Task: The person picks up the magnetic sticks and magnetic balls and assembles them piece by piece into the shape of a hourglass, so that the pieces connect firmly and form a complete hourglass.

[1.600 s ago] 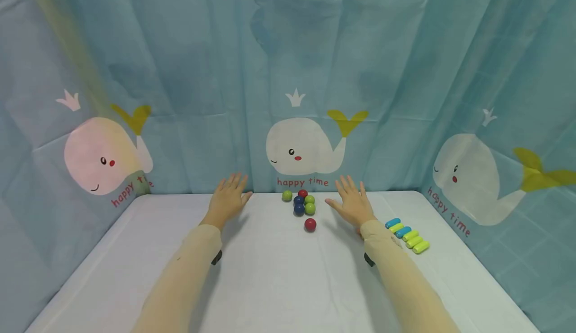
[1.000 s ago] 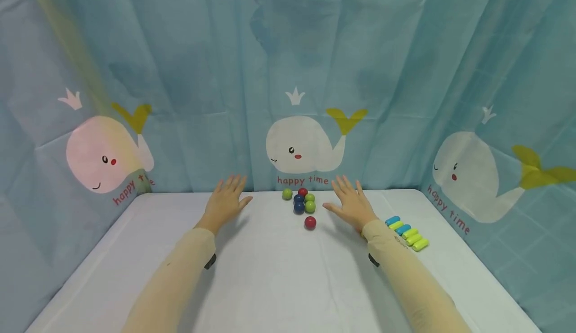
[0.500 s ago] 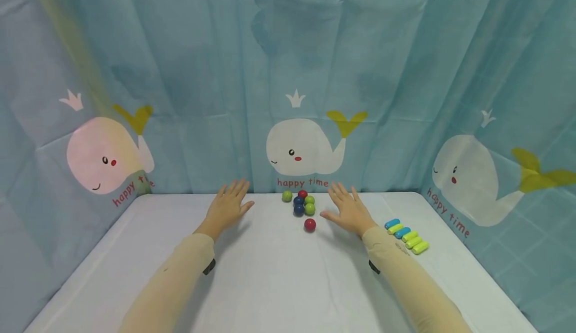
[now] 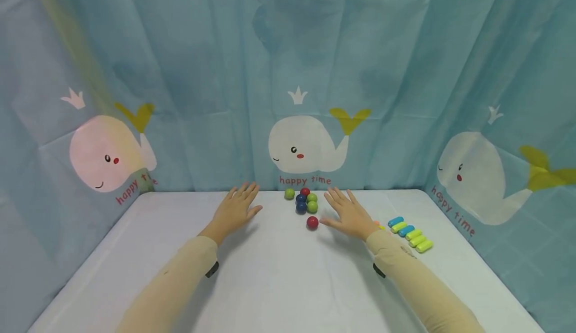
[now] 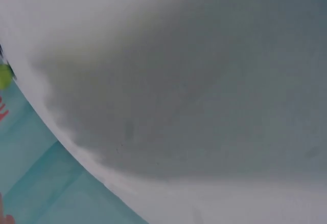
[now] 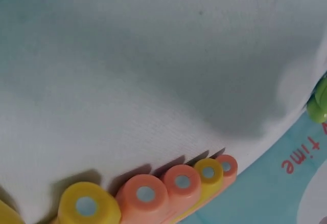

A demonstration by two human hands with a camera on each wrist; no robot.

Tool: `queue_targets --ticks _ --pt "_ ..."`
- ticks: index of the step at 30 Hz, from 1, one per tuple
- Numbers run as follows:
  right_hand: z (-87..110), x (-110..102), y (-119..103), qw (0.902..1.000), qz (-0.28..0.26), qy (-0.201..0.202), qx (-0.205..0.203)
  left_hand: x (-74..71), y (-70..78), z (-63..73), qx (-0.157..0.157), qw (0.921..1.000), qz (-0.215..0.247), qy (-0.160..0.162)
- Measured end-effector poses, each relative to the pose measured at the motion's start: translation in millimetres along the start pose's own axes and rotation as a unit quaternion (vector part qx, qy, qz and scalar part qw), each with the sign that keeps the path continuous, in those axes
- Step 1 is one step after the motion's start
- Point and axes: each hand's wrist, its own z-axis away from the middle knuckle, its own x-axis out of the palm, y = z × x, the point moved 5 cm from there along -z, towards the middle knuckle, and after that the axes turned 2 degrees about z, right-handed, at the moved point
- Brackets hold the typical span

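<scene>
The front red ball point(image 4: 312, 223), round and glossy, sits on the white tabletop point(image 4: 270, 283), whose cloth-like face shows faint creases. Just left of that ball's far side is a lower blue ball point(image 4: 301, 207), smooth and dark; directly beyond is a lower green ball point(image 4: 312, 206). Farther behind the front red ball cluster an upper blue ball point(image 4: 301, 199), an upper green ball point(image 4: 312, 198) and a rear red ball point(image 4: 304, 192); a lone green ball point(image 4: 289, 193) stands behind and to its left.

Right of the front red ball is the right hand point(image 4: 350, 216), fingers released, straight and fanned, thumb tip just beside it. Well to its left, the left hand point(image 4: 235, 212) has its fingers likewise straight and released. Beige sleeves point(image 4: 175, 278) of soft fabric lie nearer than the ball.

Farther right of it are blue and lime cylinders point(image 4: 410, 234) and salmon and yellow cylinders point(image 6: 182, 184) with pale, disc-like ends. Behind it hangs a creased blue curtain point(image 4: 193, 98) printed with whales.
</scene>
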Motion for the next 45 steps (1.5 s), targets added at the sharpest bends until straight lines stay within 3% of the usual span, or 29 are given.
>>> queue_targets --ticks 15,24,36,40,45 --pt "5.7 0 -10 0.9990 -0.008 -0.043 -0.011 1.4 14.2 0.9 0.038 0.9992 -0.009 0.000" --pt "14.0 -2 -9 0.9992 0.005 -0.029 -0.027 7.8 27.5 0.0 0.058 0.9983 0.003 -0.008" --pt "29.5 -12 -5 0.9985 -0.028 0.007 -0.046 18.9 53.7 -8.2 0.092 0.9950 0.023 -0.033" --pt "34.2 -12 0 0.9986 -0.051 -0.010 -0.013 19.4 64.7 -11.5 0.089 0.9940 0.040 -0.048" --pt "40.8 -16 17 0.9927 -0.111 -0.011 0.046 25.6 76.0 -20.7 0.075 0.9898 0.102 -0.066"
